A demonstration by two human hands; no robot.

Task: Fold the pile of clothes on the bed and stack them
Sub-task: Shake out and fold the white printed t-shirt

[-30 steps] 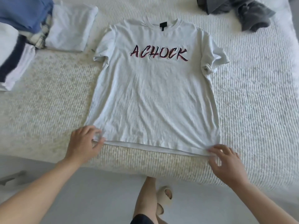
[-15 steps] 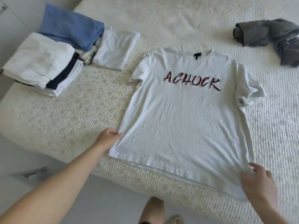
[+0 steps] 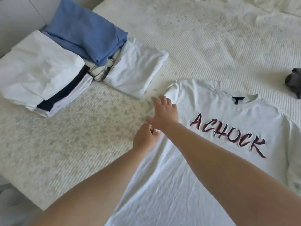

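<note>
A white T-shirt (image 3: 203, 173) with the dark red lettering "ACHOCK" lies flat and face up on the bed (image 3: 73, 144), collar towards the far side. My left hand (image 3: 144, 138) is at the shirt's left side seam just below the sleeve, fingers curled and pinching the fabric edge. My right hand (image 3: 164, 111) reaches across my body and lies over the left sleeve with its fingers stretched out. The sleeve is mostly hidden under that hand. The picture is slightly blurred.
Folded clothes sit at the far left of the bed: a white stack with a dark stripe (image 3: 40, 74), a blue piece (image 3: 86, 31) on a checked one, and a folded white piece (image 3: 136, 69). A crumpled grey garment (image 3: 294, 80) lies at the right edge.
Both hands left the shirt's bottom hem. The left moved up the left side edge to below the sleeve; the right crossed over to the left sleeve. My view swung left and closer.
</note>
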